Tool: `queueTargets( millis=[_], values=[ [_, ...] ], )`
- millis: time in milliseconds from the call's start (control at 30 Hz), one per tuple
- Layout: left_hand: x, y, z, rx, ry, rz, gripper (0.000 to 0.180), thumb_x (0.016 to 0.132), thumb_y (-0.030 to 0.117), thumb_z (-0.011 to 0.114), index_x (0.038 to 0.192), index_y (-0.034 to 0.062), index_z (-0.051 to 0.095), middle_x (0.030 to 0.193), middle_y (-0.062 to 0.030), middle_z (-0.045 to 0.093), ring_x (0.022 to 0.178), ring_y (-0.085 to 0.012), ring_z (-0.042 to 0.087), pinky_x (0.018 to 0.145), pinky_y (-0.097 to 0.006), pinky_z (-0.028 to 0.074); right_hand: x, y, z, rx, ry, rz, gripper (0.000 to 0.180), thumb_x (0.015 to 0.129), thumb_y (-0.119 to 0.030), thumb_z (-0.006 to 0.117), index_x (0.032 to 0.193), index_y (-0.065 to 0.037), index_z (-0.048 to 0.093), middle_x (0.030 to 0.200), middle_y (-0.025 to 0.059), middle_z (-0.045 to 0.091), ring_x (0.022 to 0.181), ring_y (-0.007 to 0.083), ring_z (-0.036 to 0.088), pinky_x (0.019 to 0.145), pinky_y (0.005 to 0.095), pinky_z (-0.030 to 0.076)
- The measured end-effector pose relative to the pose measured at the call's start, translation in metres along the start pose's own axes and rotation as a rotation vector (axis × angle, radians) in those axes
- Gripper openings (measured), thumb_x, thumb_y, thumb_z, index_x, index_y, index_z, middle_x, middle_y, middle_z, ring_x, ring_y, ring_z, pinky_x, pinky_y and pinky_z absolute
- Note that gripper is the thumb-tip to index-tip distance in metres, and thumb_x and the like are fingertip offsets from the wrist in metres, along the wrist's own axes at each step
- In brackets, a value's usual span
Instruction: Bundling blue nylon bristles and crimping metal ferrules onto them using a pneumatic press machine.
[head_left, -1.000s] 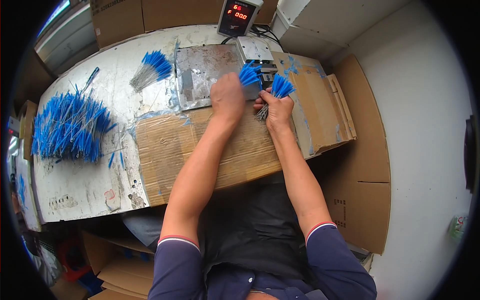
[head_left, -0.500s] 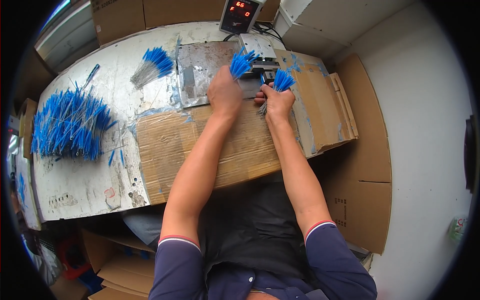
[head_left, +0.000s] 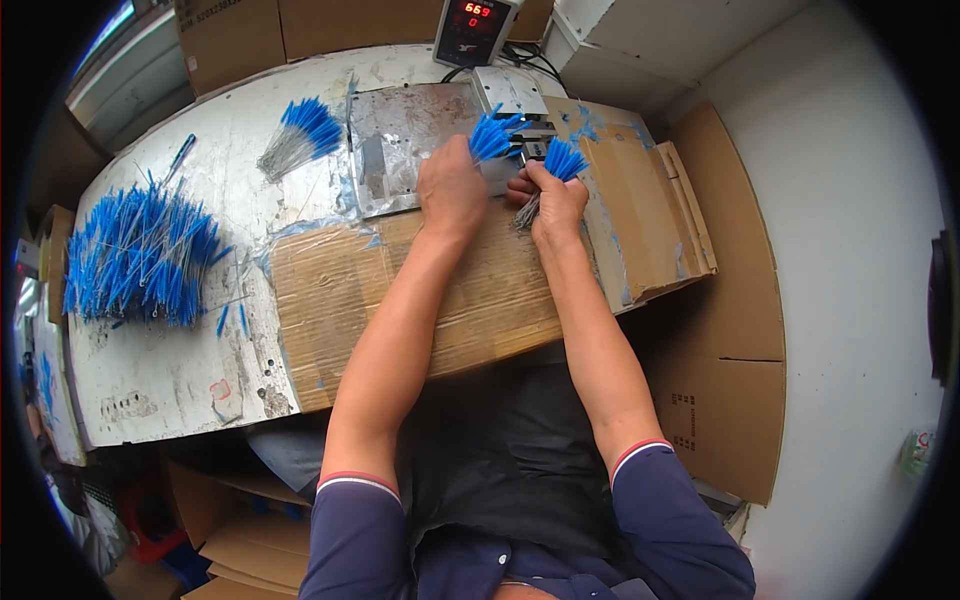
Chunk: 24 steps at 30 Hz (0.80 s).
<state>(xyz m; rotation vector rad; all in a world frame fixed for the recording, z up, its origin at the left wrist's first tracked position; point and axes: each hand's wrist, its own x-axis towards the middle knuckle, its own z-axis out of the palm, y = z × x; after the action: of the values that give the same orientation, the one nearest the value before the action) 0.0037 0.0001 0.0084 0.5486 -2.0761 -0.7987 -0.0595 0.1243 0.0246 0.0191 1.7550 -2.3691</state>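
My left hand, slightly smeared by motion, is closed round a bunch of thin wire-stemmed brushes; their blue bristle heads fan out past the fingers toward the machine. To its right, my right hand grips a second bunch of brushes, blue heads up and grey wire stems hanging below the palm. The thumb and fingers of this hand are close to the small metal machine, whose working part is partly covered by the hands and bristles. Whether a single brush sits in it I cannot tell.
A big heap of blue brushes lies on the left of the white table, with a smaller fanned bunch farther back. A display box with red digits stands behind the machine. Cardboard covers the front edge.
The left hand's bunch has shifted slightly right, and its bristle heads now point more toward the machine. My right hand has barely moved. The red digits on the display have changed.
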Motion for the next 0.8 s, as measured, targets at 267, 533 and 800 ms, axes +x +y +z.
queueTargets(
  millis=[267,533,800],
  values=[
    [0.0,0.0,0.003,0.022,-0.092,0.055,0.013,0.083,0.002,0.054,0.093,0.004,0.061,0.086,-0.0177,0.067,0.085,-0.0389,0.063,0.079,-0.049,0.045,-0.007,-0.001,-0.008,0.105,-0.057,-0.045,0.015,0.083,-0.003,0.075,0.096,0.002,0.068,0.082,0.0122,0.07,0.065,0.0248,0.07,0.056,0.0372,0.061],
    [0.0,-0.002,0.001,0.033,-0.101,0.069,0.012,0.08,0.002,0.056,0.09,0.0038,0.061,0.085,-0.0177,0.067,0.084,-0.039,0.064,0.078,-0.05,0.046,-0.004,-0.003,-0.013,0.028,-0.092,0.049,0.016,0.082,0.001,0.076,0.095,0.0,0.066,0.078,0.0103,0.069,0.061,0.0234,0.07,0.054,0.0348,0.061],
    [-0.002,0.0,0.001,0.051,-0.103,0.114,0.012,0.078,0.001,0.057,0.088,0.0038,0.062,0.084,-0.0165,0.067,0.084,-0.0372,0.064,0.077,-0.049,0.048,-0.01,-0.005,-0.016,0.063,-0.198,-0.032,0.016,0.081,0.004,0.073,0.094,0.001,0.064,0.077,0.0115,0.069,0.06,0.0225,0.07,0.051,0.0334,0.06]
  ],
)
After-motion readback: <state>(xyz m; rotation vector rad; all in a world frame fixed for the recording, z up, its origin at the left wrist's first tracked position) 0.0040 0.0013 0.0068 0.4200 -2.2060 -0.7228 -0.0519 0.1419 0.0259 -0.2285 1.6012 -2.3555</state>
